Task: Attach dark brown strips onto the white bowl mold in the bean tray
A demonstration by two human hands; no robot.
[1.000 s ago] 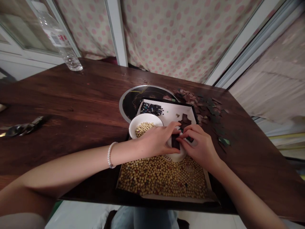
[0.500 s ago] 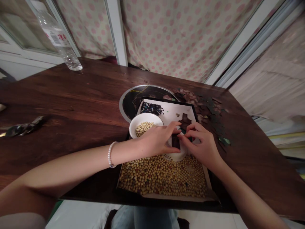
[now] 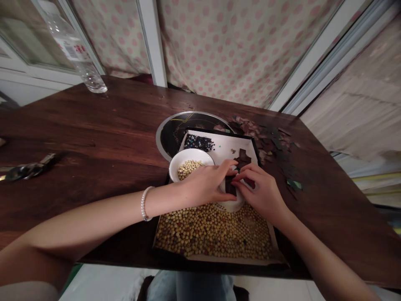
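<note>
Left hand: palm down (image 3: 203,184), thumb and fingers bracketing the dark piece at its near and far ends, apparently gripping it.
Right hand: fingers bent (image 3: 266,190), fingertips drawn together at the piece's right side; whether they pinch anything cannot be told.
Dark piece: over a small white bowl (image 3: 233,206) inside the tray (image 3: 255,146), between the hands (image 3: 231,189).
Yellow beads: spread across the tray's near part (image 3: 213,234).
White bowl: left of the hands (image 3: 173,161), with pale beads in it.
Dark beads: far left in the tray (image 3: 199,143).
Scraps: on the table (image 3: 109,138), right of the tray's far part (image 3: 250,127).
Good handling: the left grip is best kept steady and light, the right fingertips making small moves without jolting the bowl.
Change: the right fingertips reach slightly farther left over the piece than half a second ago; the left hand looks unchanged.
</note>
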